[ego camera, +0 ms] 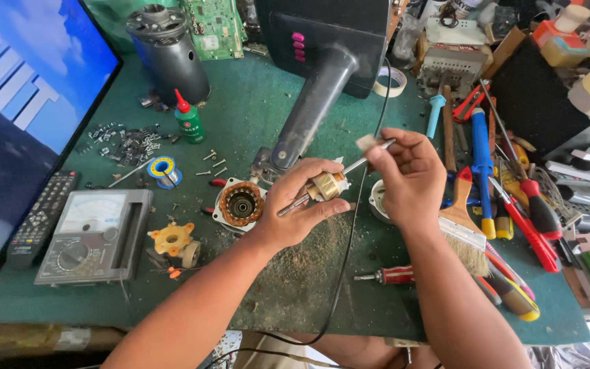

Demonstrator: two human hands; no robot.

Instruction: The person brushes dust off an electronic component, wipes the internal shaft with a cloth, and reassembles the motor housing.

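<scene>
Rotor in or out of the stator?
Out. Left hand holds the rotor in the air; the stator lies empty on the bench.

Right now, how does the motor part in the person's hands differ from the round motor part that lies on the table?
The rotor is held in the air by the left hand; the stator lies flat on the green table. The rotor has a thin metal shaft through it; the stator has an open dark hole in its middle. The right hand touches only the rotor's shaft. Both show copper-coloured parts.
</scene>
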